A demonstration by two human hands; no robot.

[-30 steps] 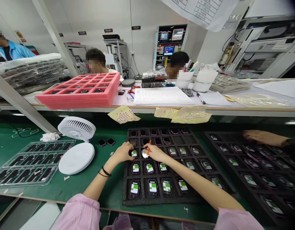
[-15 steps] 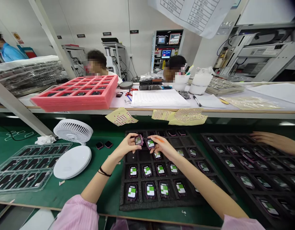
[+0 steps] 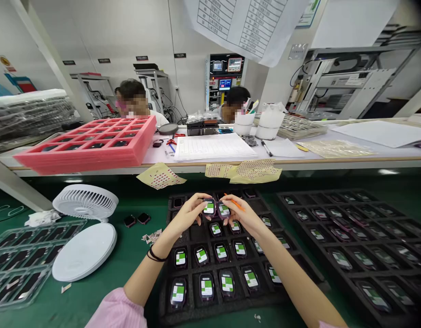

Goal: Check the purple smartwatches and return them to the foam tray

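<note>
My left hand pinches a smartwatch body by its edge, its screen lit green and white. Close beside it, my right hand grips a second smartwatch body with a similar lit screen. A thin orange stick, perhaps a pen or tool, also lies between the fingers of the right hand. Both hands are above a black foam tray, where several more watch bodies rest face up in square pockets, many with lit screens.
A second black tray of watch bodies lies at right. On the left are a white fan, clear plastic trays and two dark watch bodies. Pink foam trays and papers stand on the shelf; people sit beyond it.
The left watch's screen now faces me, showing green and white, and the two watches are side by side. Another person's hand over the right tray is gone. The view has shifted.
</note>
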